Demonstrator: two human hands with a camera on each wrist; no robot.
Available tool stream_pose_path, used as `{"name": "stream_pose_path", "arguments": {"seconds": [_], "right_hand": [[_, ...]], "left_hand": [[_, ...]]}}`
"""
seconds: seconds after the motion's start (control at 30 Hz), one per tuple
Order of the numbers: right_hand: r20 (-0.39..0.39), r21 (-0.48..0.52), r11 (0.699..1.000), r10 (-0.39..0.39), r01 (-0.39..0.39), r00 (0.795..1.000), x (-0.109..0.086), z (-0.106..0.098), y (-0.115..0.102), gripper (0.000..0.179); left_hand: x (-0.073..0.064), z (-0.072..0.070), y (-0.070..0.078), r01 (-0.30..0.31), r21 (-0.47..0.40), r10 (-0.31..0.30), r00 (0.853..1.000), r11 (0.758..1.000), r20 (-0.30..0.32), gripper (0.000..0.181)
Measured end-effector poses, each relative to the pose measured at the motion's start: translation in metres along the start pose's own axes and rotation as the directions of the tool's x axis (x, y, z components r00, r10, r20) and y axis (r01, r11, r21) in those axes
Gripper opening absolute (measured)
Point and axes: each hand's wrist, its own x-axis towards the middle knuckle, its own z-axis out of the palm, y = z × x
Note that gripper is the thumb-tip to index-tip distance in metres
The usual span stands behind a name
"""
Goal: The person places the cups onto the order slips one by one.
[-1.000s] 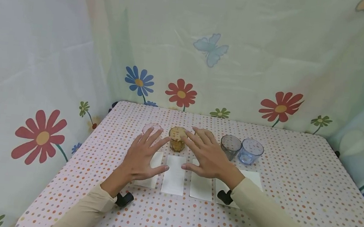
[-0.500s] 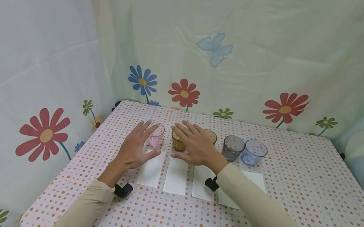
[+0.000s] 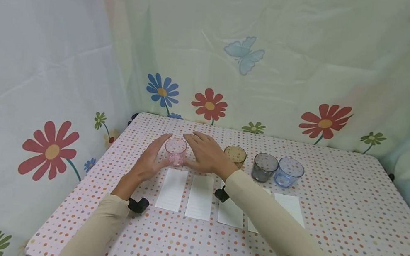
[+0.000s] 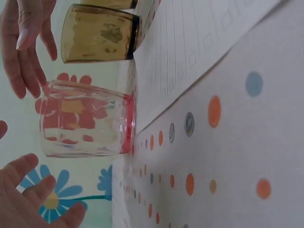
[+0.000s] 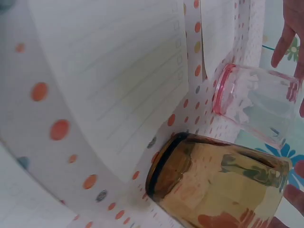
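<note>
Pink glass: it point(image 3: 175, 152) stands upright on the dotted table point(image 3: 163, 240), at the left end of the row of glasses, just beyond the far end of the leftmost paper slip point(image 3: 171, 190).
Between your hands: the glass sits to the right of your left hand point(image 3: 150, 160) and to the left of your right hand point(image 3: 205, 154), so your palms flank it; neither hand is plainly the nearer.
Long axis: it runs straight up from the table, with the rim about level with your fingertips.
Left hand: thumb and fingers are apart, holding nothing; your left wrist view shows a gap between these fingers and the glass wall.
Right hand: thumb and fingers are apart too, gripping nothing; whether a fingertip brushes the rim, you cannot tell.
Glass wall: clear with a faint pink tint, lightly panelled, a little wider at the rim; the base is a deeper pink.
Next glass over: the nearer amber glass point(image 5: 216, 183) stands close to the pink one but apart, hidden behind your right hand in the head view.
</note>
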Motion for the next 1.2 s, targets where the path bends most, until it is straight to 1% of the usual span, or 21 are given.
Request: {"name": "stream_pose_path", "arguments": {"seconds": [0.07, 0.13, 0.23, 0.3, 0.4, 0.53, 0.7, 0.77, 0.87, 1.07, 1.2], "right_hand": [[0.018, 0.016, 1.000, 0.023, -0.023, 1.000, 0.009, 0.001, -0.002, 0.082], [0.036, 0.030, 0.999, 0.039, -0.040, 0.999, 0.017, 0.003, -0.005, 0.083], [0.073, 0.045, 0.997, 0.057, -0.061, 0.996, 0.027, 0.005, -0.009, 0.084], [0.097, 0.061, 0.995, 0.070, -0.076, 0.993, 0.031, 0.008, -0.011, 0.085], [0.123, 0.072, 0.992, 0.096, -0.105, 0.988, 0.035, 0.011, -0.014, 0.087], [0.139, 0.079, 0.988, 0.120, -0.132, 0.983, 0.039, 0.015, -0.015, 0.088], [0.153, 0.123, 0.977, 0.155, -0.175, 0.976, 0.043, 0.018, -0.015, 0.088], [0.155, 0.158, 0.966, 0.180, -0.204, 0.971, 0.045, 0.019, -0.014, 0.088], [0.156, 0.206, 0.950, 0.205, -0.235, 0.966, 0.047, 0.020, -0.014, 0.087], [0.132, 0.290, 0.922, 0.228, -0.258, 0.965, 0.046, 0.018, -0.015, 0.080], [0.087, 0.345, 0.911, 0.210, -0.227, 0.974, 0.041, 0.013, -0.017, 0.077]], "left_hand": [[0.002, -0.001, -0.003, 0.018, -0.074, -0.018, 1.000, 0.997, 0.000, 0.076], [0.004, -0.002, -0.007, 0.036, -0.145, -0.036, 0.999, 0.989, 0.001, 0.073], [0.006, -0.001, -0.012, 0.065, -0.233, -0.065, 0.998, 0.970, 0.004, 0.071], [0.007, 0.001, -0.016, 0.077, -0.293, -0.078, 0.997, 0.953, 0.008, 0.069], [0.007, 0.004, -0.022, 0.082, -0.400, -0.082, 0.996, 0.913, 0.016, 0.068], [0.007, 0.006, -0.026, 0.104, -0.523, -0.104, 0.994, 0.846, 0.030, 0.066], [0.010, 0.008, -0.028, 0.151, -0.590, -0.158, 0.987, 0.793, 0.039, 0.064], [0.011, 0.009, -0.030, 0.163, -0.600, -0.173, 0.984, 0.783, 0.042, 0.063], [0.011, 0.011, -0.033, 0.166, -0.619, -0.176, 0.983, 0.767, 0.046, 0.063], [0.010, 0.010, -0.035, 0.158, -0.645, -0.153, 0.986, 0.747, 0.064, 0.064], [0.006, 0.006, -0.030, 0.141, -0.642, -0.118, 0.990, 0.754, 0.079, 0.066]]}}
